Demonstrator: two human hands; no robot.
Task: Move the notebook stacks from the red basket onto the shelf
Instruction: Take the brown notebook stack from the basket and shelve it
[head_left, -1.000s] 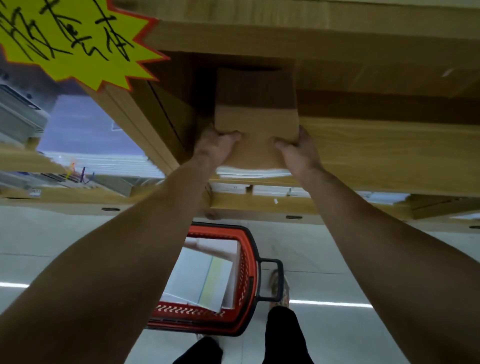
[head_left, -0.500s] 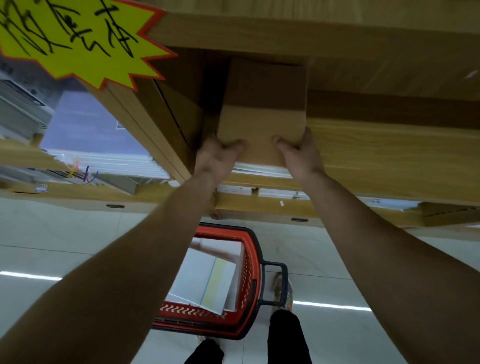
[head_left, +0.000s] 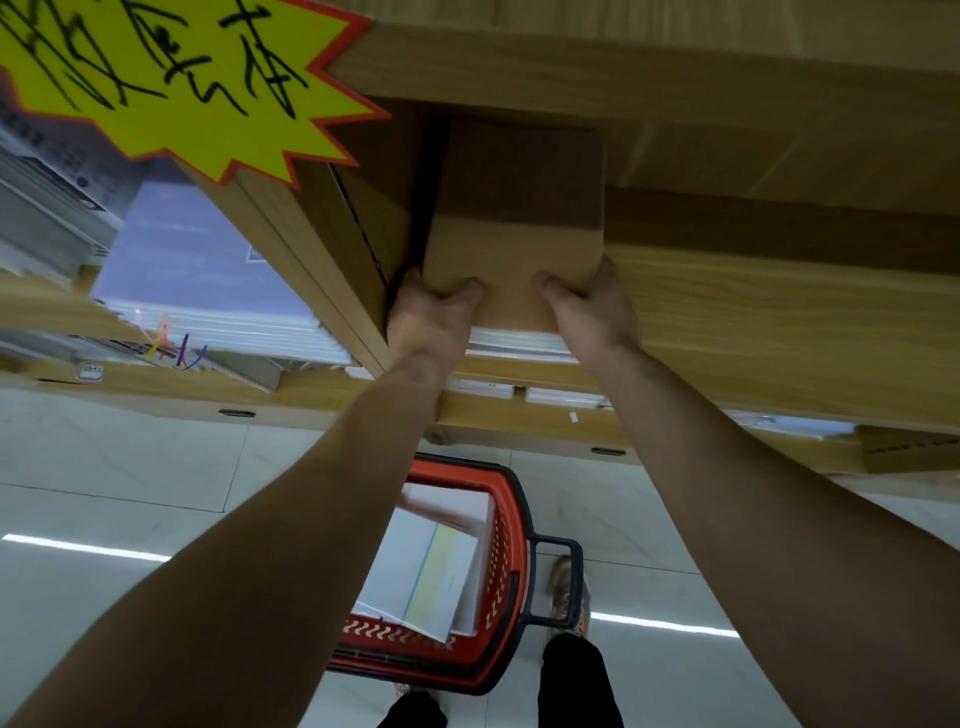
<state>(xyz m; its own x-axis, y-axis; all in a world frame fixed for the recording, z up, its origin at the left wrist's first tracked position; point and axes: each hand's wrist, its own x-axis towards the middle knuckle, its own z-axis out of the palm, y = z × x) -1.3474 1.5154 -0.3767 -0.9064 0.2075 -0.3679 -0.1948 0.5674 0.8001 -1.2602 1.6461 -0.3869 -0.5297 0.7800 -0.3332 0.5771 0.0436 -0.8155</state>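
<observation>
Gripping the brown-covered notebook stack at its near corners, my left hand and right hand curl over the cover. The stack lies partly inside the light wooden shelf, above the red plastic basket. I judge it heavy and liable to fan, so it is best clamped at both sides.

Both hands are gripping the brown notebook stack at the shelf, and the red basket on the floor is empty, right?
Not quite. The head view shows the red basket holds notebooks. The rest stands: the left hand and right hand grip the brown notebook stack at the shelf.
</observation>
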